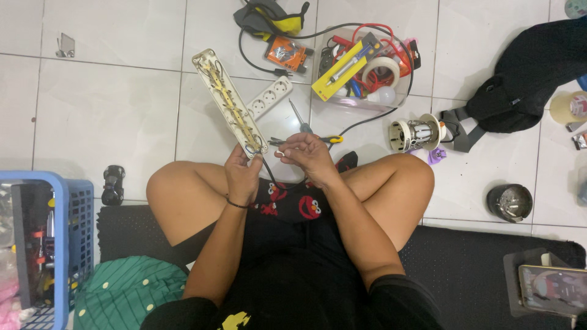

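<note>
Step in hand: wiring. Left hand [241,174] grips the opened power strip [227,102] at frame centre; right hand [306,153] pinches its black cable [269,171]. Next move likely demands steady positioning.

left hand [241,174] gripping, right hand [306,153] pinching

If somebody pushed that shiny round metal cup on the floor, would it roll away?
Probably not while upright: the metal cup seems to stand on its base on the tiled floor. Tipped on its side, its round wall would likely roll. The smooth tiles might let it slide easily.
</note>
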